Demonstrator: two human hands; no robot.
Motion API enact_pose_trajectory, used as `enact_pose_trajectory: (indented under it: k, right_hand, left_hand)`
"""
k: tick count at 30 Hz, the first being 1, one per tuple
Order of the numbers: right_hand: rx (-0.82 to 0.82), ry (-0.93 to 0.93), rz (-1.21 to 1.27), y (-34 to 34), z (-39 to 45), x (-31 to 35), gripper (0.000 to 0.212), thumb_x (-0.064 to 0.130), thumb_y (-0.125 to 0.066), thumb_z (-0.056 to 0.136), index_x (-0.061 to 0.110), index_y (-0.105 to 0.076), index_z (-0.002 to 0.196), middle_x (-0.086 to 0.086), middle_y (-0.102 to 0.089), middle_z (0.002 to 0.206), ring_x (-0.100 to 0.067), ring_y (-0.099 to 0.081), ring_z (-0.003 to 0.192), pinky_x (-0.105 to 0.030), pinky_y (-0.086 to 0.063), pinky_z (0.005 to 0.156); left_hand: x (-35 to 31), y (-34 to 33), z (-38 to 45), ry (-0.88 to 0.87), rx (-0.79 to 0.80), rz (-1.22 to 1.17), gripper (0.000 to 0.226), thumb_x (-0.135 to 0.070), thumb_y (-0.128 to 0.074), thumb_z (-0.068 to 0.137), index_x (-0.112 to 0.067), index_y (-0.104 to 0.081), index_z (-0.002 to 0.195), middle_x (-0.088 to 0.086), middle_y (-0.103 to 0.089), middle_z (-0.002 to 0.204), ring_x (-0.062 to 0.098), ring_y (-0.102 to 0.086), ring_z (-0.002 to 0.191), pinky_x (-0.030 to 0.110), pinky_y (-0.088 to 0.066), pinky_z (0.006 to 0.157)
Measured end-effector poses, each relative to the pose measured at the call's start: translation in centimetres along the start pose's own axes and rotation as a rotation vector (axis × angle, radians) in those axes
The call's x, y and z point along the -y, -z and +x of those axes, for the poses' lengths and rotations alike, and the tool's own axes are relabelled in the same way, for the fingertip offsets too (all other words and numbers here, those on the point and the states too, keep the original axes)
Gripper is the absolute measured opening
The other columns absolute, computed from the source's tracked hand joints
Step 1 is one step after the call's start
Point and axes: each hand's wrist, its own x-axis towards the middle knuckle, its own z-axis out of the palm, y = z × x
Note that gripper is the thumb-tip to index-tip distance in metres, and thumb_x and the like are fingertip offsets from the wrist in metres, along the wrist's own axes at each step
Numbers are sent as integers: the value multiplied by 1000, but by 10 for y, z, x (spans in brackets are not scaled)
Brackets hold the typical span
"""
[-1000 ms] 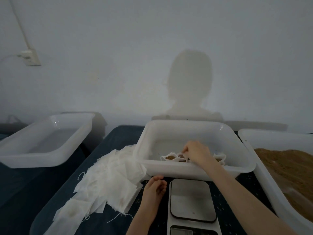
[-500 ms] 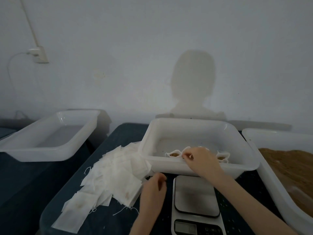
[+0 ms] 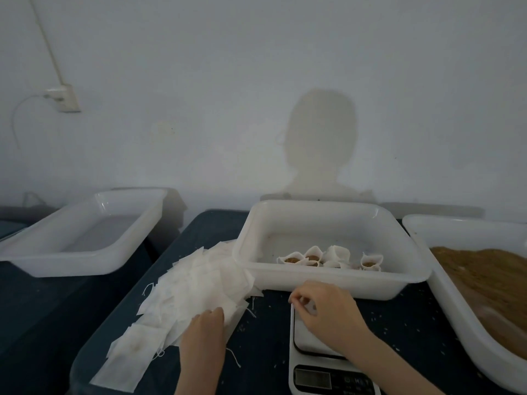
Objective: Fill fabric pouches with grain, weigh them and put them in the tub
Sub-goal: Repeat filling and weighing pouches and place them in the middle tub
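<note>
A white tub (image 3: 328, 277) stands in the middle of the dark table, and several filled pouches (image 3: 313, 258) with brown grain sit along its near wall. Left of it lies a loose pile of empty white pouches (image 3: 194, 289). My left hand (image 3: 204, 332) rests palm down on the pile's near edge. My right hand (image 3: 328, 309) hovers over the white scale (image 3: 313, 352), fingers loosely curled with nothing in them. At the far right a large white tub holds brown grain (image 3: 484, 280).
An empty white tub (image 3: 82, 238) sits at the left on a lower surface. A wall socket with a cable (image 3: 62, 98) hangs on the wall. Spilt grains speckle the dark table (image 3: 268, 337) around the scale.
My right hand left the tub, dropping its pouch among the others, and drew back over the scale. My left hand moved left onto the pile of empty pouches.
</note>
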Motion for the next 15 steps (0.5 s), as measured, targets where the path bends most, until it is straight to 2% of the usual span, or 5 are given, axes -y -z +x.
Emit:
enact_pose_trajectory:
  k: [5,8,11,13,15]
  right_hand:
    - [115,-65,49,-13,-6,4,15,39,-53,92,35,-67,98,25,-57,87,5,-53,77,-10,-46,72]
    - [129,-82,152,-18,-4,15,18,40,-53,93,35,-67,103,24,-61,89,2,-57,83,-11,-46,73]
    - [109,-132,300,-23,3,27,19,40,-52,94,32,-68,101,14,-68,88,0,-60,78,-16,-49,71]
    - [92,-189,450,-23,7,31,25,35,-52,96,19,-69,88,2,-68,78,-6,-60,69,-30,-51,71]
    - [59,-245,604,-21,8,27,35,30,-51,97,3,-66,81,-10,-66,72,-13,-58,65,-35,-51,67]
  left_hand:
    - [-7,19,-3,45,-129,-96,19,-23,-40,96,-25,-44,77,-8,-47,66,6,-47,63,17,-33,51]
    - [-20,33,-8,35,-191,-288,18,-25,-49,93,-28,-49,75,-9,-52,63,4,-49,58,17,-33,49]
    - [-39,39,-9,-43,-103,-585,17,-26,-60,89,-32,-55,74,-11,-60,64,3,-56,60,15,-38,54]
    - [-55,41,-8,-89,-1,-773,17,-21,-64,88,-33,-61,75,-12,-65,65,0,-61,65,11,-44,59]
    - [-67,40,-7,-113,41,-869,18,-15,-63,88,-31,-64,78,-14,-67,68,-7,-62,70,7,-45,63]
